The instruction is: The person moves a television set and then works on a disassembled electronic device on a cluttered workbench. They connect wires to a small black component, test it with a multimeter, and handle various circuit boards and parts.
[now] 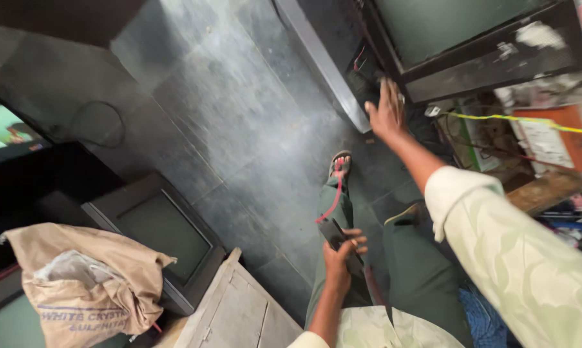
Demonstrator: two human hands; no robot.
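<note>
- Head camera, looking steeply down at a person seated above a dark grey stone-tile floor (239, 109), with legs in dark green trousers (419, 277) and a foot in a sandal (340, 164).
- The left hand (343, 254) rests over the left thigh, fingers curled around a slim black handheld device (338, 237); it is too small to tell exactly what kind of device this is.
- A thin red cord (333, 200) runs from the top of the device along the shin towards the sandal.
- The right hand (387, 113) stretches forward on a bare forearm from a pale green patterned sleeve (529, 264). Its fingers are spread and loose, gripping nothing, and the fingertips lie against the dark lower corner of a large old box-shaped television set with a black casing (484, 58) standing at the upper right.
- A yellow cable (510, 118) crosses in front of a cluttered wooden shelf (548, 190) with an orange box (561, 138), just to the right of that hand.
- At lower left, a second grey-cased box television (159, 235) lies screen upward on the floor, beside a pale wooden panel (236, 312).
- A crumpled brown paper sack (85, 283) with white plastic inside sits at the far lower left.
- A lit flat screen (7, 132) shows a green picture at the left edge.
</note>
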